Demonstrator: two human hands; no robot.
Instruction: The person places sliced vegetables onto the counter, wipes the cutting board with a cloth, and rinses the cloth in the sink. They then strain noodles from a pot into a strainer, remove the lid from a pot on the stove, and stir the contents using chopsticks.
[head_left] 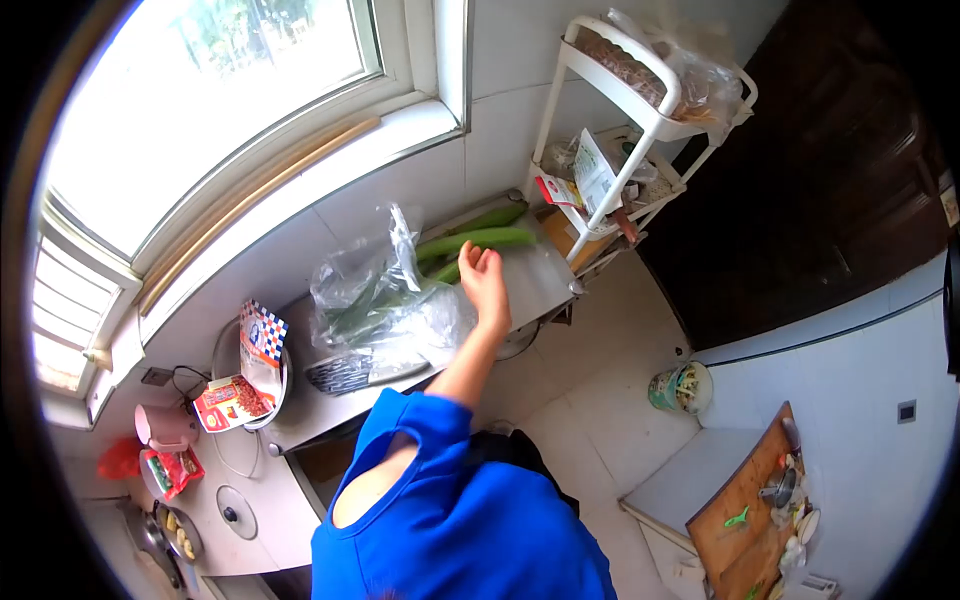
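My left hand [483,284] reaches over the metal counter [552,272], its fingers curled together at the near edge of a long green vegetable [500,237]. Whatever lies between the fingertips is too small to make out. Another green vegetable [500,215] lies behind, against the wall side, and part of a third shows left of my hand. A clear plastic bag [365,290] with green inside it spreads over the counter to the left. In front of the bag lies a dark-bladed tool [340,374], partly under plastic. My right hand is not in view.
A white shelf cart [640,112] stands at the counter's right end. Food packets [240,400] rest on a round pan at the left, near a glass lid [236,512]. A bin [682,387] is on the floor, with a wooden board [740,510] at the lower right.
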